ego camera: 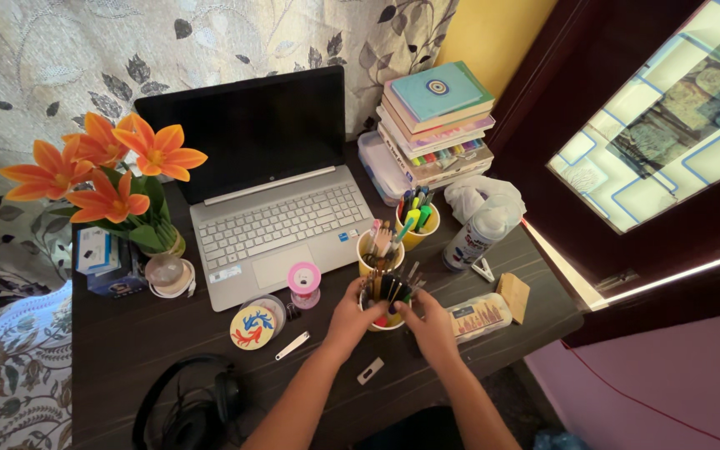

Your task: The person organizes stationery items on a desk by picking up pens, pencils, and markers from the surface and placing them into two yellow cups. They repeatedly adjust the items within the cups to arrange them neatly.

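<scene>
1. Low in the centre of the frame, the left hand and the right hand clasp a yellow cup of pens from either side.
2. The cup stands on the dark desk, just below a second yellow cup holding brushes.
3. An open laptop sits upper left of the cups; a book stack lies upper right.
</scene>
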